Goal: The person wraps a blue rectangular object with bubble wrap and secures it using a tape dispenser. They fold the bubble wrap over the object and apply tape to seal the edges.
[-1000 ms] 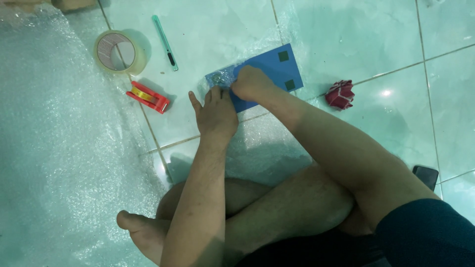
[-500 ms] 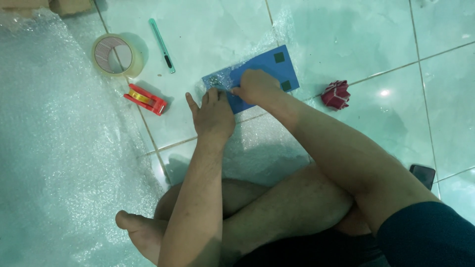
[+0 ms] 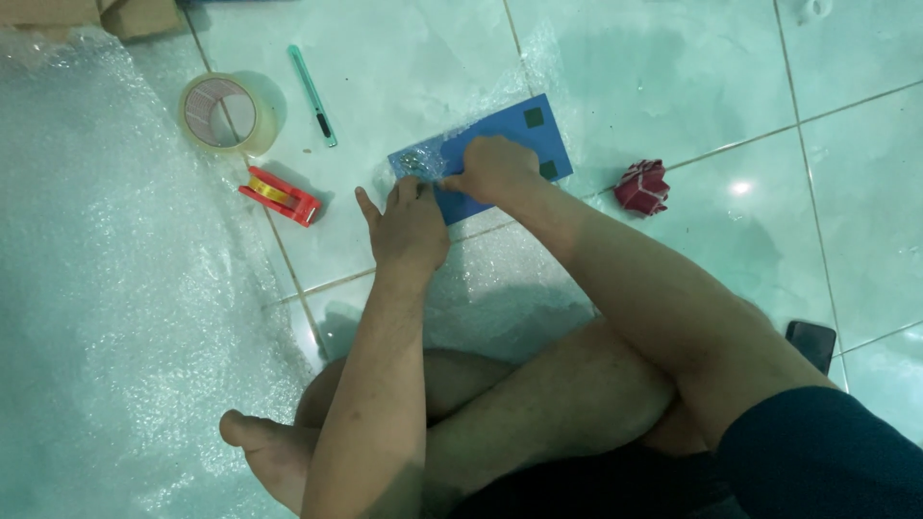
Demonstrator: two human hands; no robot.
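Note:
A flat blue rectangular item (image 3: pixel 524 135) with dark square patches lies on the tiled floor, partly under clear bubble wrap (image 3: pixel 500 288). My left hand (image 3: pixel 409 226) rests at its near left corner, fingers spread and pressing the wrap down. My right hand (image 3: pixel 495 168) lies closed on top of the blue item, pinching the wrap against it. My crossed legs fill the lower part of the view.
A roll of clear tape (image 3: pixel 219 113), a green utility knife (image 3: pixel 312 94) and a red and yellow tape dispenser (image 3: pixel 279 195) lie to the left. A large bubble wrap sheet (image 3: pixel 106 317) covers the left floor. A small red object (image 3: pixel 642 186) and a black phone (image 3: pixel 813 344) lie right.
Both hands stay on the blue item with only slight shifts of the fingers. The view has drifted a little.

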